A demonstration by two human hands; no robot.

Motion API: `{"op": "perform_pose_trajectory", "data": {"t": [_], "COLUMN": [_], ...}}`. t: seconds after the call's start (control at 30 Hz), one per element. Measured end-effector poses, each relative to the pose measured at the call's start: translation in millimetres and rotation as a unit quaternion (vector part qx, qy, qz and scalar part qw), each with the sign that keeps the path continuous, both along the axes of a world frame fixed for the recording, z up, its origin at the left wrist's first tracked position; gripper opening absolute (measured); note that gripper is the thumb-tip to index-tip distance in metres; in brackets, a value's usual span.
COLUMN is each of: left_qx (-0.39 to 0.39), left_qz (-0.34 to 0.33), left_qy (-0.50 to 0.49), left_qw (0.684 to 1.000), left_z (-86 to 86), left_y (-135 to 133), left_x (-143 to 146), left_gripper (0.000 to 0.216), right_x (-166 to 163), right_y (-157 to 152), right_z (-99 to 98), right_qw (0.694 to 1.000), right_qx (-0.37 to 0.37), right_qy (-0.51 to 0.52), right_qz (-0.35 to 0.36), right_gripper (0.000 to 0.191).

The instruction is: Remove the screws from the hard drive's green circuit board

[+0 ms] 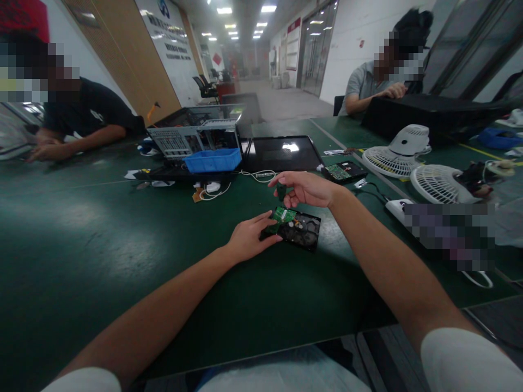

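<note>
A hard drive [304,231] lies on the green tabletop with its underside up, showing a green circuit board and a black casing. My left hand [249,237] grips its left end, with the thumb on the near edge and fingers on the far side. Above the circuit board, my right hand [308,188] holds a short, dark-handled tool, apparently a screwdriver [281,190], upright between thumb and fingers. Its tip is too small to make out.
Beyond my hands stand a blue bin [213,160], an open metal computer case [183,139] and a black panel [284,153]. To the right are another circuit-board device [345,171], white fan parts [435,182] and a power strip [402,209]. Two people sit across the table.
</note>
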State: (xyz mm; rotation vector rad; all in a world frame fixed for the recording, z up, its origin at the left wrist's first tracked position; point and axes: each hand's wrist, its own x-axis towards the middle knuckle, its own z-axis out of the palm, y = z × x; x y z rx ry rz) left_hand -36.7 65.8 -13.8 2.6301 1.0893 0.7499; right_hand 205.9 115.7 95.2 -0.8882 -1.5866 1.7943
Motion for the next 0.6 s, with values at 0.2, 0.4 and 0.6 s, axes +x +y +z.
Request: {"op": "perform_pose_trajectory", "data": {"t": [0.2,0.4,0.6], "left_qx": [-0.007,-0.01,-0.008], "left_qz": [0.004,0.0,-0.005], "left_qy": [-0.003,-0.006,-0.011], "left_qw": [1.0,1.0,1.0], "left_z": [0.0,-2.1,-2.6], "left_y": [-0.7,0.7,1.2], "left_x": [1.4,0.8,-0.8], "left_gripper": [0.05,0.05,0.051], "right_x": [0.2,5.7,7.6], "right_y": [0.8,2.2,3.4], "right_z": [0.3,2.2,6.5], "right_qw": [1.0,0.998,0.991], "right_qx": [-0.018,0.009,0.067], "right_qy": [0.013,-0.003,-0.038], "right_qz": [0.003,-0.058,-0.106], "right_gripper": [0.019,0.02,0.015]}}
